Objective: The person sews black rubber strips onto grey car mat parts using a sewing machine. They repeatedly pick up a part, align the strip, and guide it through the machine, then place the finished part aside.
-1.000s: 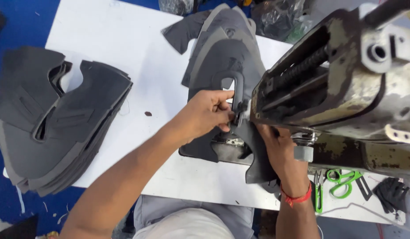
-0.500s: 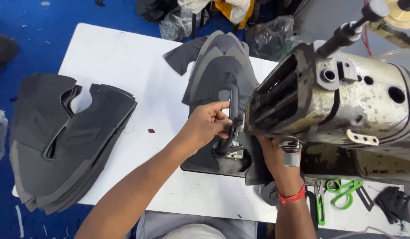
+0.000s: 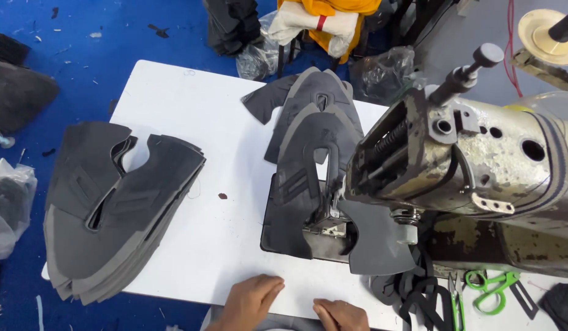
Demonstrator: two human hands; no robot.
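Shoe-upper pieces of dark grey material are the work in hand, and one of them, a cut grey panel point(image 3: 308, 190), lies on the bed of the industrial sewing machine point(image 3: 468, 171) with its inner edge tucked under the presser foot point(image 3: 328, 205); whether any seam has been run along it cannot be told from this view. Both of the person's hands are off the piece: the left hand point(image 3: 250, 300) rests at the near edge of the white table point(image 3: 192, 110), fingers loosely together and holding nothing, and the right hand point(image 3: 340, 314) lies just beside it, partly cut off by the frame, also empty so far as shows. To the left of the machine sits a thick stack of grey panels point(image 3: 118, 208), fanned out near the table's left corner. Behind the piece under the foot, a smaller heap of similar panels point(image 3: 314, 98) lies overlapped toward the far edge. Judged from this layout, one piece is at the needle, one pile likely waits and the other is likely finished, though which is which cannot be told. Green-handled scissors point(image 3: 489, 288) lie to the right beneath the machine's arm, untouched.
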